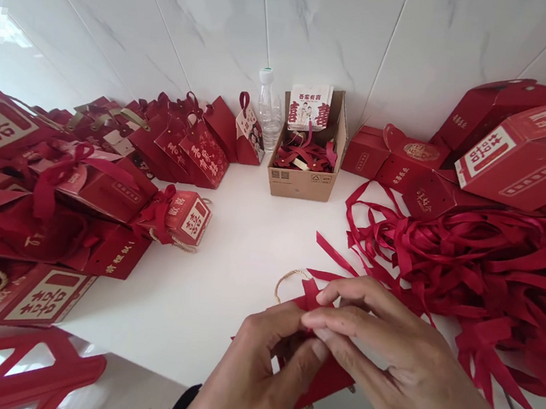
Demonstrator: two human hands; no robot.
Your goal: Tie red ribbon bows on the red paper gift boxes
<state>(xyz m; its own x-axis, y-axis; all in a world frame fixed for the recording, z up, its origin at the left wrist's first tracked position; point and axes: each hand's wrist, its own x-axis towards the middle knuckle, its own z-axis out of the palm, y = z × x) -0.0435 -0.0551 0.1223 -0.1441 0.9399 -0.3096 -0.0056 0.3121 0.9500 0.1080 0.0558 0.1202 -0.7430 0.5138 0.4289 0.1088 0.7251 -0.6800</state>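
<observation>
Near the table's front edge, a red gift box (329,381) with a twisted gold cord (286,280) sits under my two hands. A red ribbon (310,291) runs over its top. My left hand (262,364) is closed, thumb and fingers pinching the ribbon at the box's top. From the other side, my right hand (394,354) pinches at the same spot with its fingertips against those of the left. The ribbon between the fingertips is mostly hidden. Right of my hands lies a big heap of loose red ribbons (447,254).
Finished-looking red boxes with bows (94,184) are piled at the left. Red bags (204,152), a plastic bottle (267,113) and a cardboard box (300,185) stand along the tiled wall. More red boxes (526,154) are stacked at back right. A red plastic stool (55,364) is below left.
</observation>
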